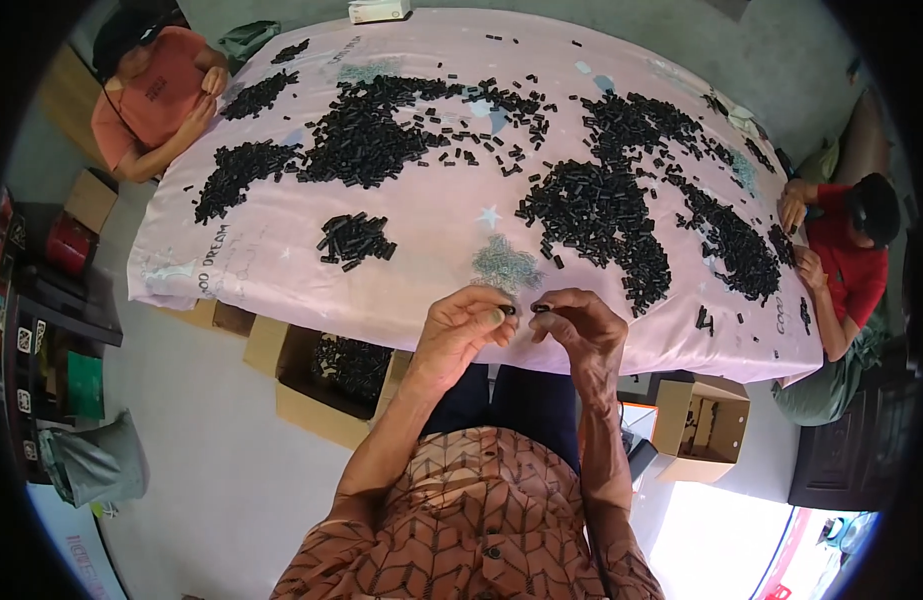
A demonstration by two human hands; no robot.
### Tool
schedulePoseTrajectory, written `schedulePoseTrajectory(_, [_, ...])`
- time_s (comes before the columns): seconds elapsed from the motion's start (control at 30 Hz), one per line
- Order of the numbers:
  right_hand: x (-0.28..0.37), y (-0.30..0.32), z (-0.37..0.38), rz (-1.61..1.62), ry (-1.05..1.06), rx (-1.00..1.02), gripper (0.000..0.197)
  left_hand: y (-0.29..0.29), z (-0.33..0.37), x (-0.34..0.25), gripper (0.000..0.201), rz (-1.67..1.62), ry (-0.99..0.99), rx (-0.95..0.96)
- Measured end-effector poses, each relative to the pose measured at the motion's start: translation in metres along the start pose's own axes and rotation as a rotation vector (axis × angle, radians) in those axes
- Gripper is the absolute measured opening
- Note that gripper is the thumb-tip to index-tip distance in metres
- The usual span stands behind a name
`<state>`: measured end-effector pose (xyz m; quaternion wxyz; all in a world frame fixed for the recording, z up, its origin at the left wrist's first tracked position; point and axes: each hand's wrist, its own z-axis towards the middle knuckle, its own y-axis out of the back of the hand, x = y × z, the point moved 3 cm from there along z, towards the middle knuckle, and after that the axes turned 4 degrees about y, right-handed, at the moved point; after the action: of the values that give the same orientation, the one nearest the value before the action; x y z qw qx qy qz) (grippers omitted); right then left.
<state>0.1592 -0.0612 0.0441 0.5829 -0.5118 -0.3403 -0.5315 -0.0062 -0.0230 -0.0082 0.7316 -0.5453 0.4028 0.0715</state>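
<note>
My left hand (461, 338) and my right hand (587, 332) are raised close together at the table's near edge. Thumb and forefinger of the left pinch a small black part (508, 310). Another small black part (541, 308) shows between the fingertips of the right. A narrow gap separates the two hands. Just beyond them lies a heap of small silvery metal pieces (506, 263). Large piles of short black tube-like parts (596, 215) spread over the pink cloth, with a smaller black pile (355, 240) to the left. The parts' finer details are too small to make out.
A pink printed cloth (431, 235) covers the table. Co-workers sit at the far left (151, 105) and right (856, 245), hands at the table edge. Below stand a cardboard box (316, 412) with black parts and another box (726, 430). A grey bag (101, 460) stands left.
</note>
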Motion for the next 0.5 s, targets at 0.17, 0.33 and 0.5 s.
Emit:
schedulePoseTrajectory(0.17, [-0.004,-0.003,-0.007,-0.036,0.043,0.068,0.011,-0.004,-0.003,0.005,0.02,-0.017,0.009,-0.022])
schedulePoseTrajectory(0.33, [0.002,-0.01,-0.012,-0.053,0.075,0.08,0.012,-0.006,-0.01,0.001,0.02,0.005,0.003,-0.043])
schedulePoseTrajectory(0.5, [-0.003,-0.01,-0.019,-0.068,0.074,0.094,0.017,-0.009,-0.014,-0.001,0.021,0.114,-0.044,-0.032])
